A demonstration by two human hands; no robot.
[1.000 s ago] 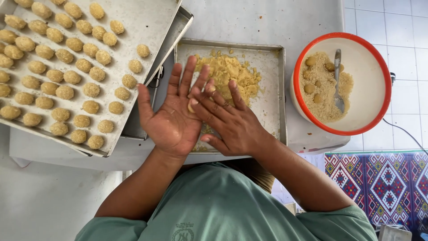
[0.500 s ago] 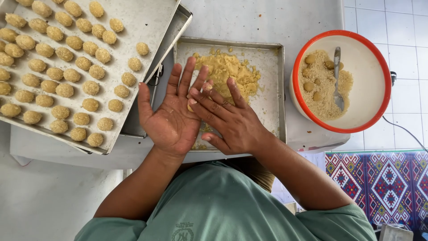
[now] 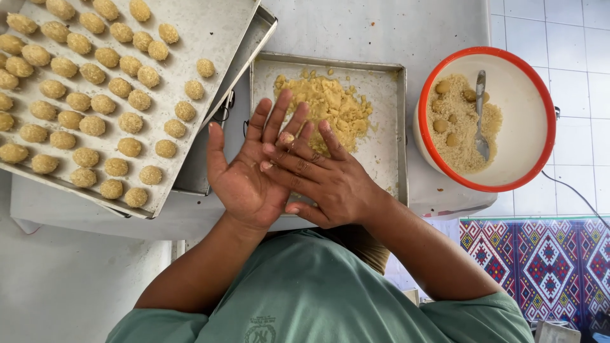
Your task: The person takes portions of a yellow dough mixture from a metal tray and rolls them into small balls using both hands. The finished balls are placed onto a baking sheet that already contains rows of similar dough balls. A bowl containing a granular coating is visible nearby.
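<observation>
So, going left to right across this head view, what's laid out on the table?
Tray of rolled balls → flat tray of yellow dough, with the hands pressed together in front of it → orange-rimmed bowl of crumbs holding a spoon.

Bright, even daylight, soft faint shadows, no glare; sharp focus throughout, slight wide-angle bending at edges.
</observation>
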